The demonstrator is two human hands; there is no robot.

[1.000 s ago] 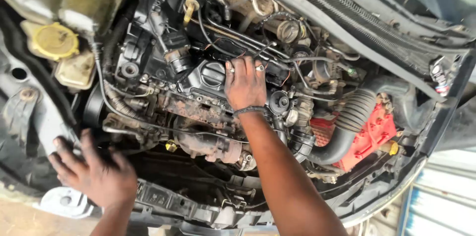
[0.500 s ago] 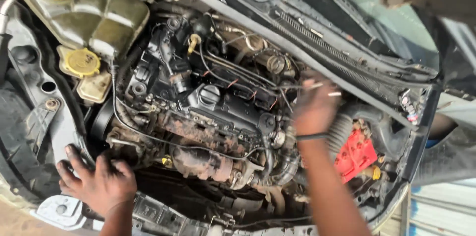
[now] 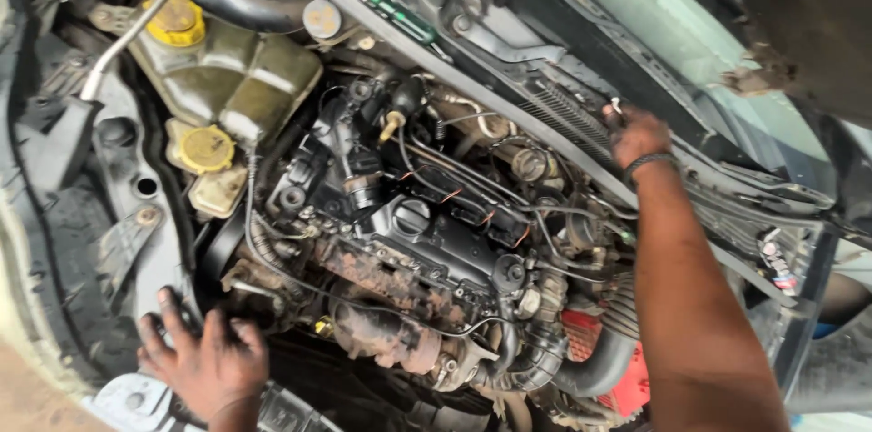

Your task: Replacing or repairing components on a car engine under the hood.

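Below, an open engine bay fills the frame as a person leans over it with both bare hands. At lower left, the left hand (image 3: pixel 202 361) rests flat, fingers spread apart, on the front edge of the bay beside a pale metal bracket (image 3: pixel 127 400), gripping nothing. At upper right, the right hand (image 3: pixel 636 134), a dark band (image 3: pixel 647 161) on its wrist, reaches to the black cowl panel (image 3: pixel 581 128) under the windscreen; whether its fingers are closed on anything cannot be told. Between the hands sits the grimy engine (image 3: pixel 409 250) with its black oil filler cap (image 3: pixel 411 216). A coolant tank (image 3: pixel 232 78) with a yellow cap (image 3: pixel 175 19) occupies the upper left, and a red part (image 3: pixel 627 377) shows at lower right.
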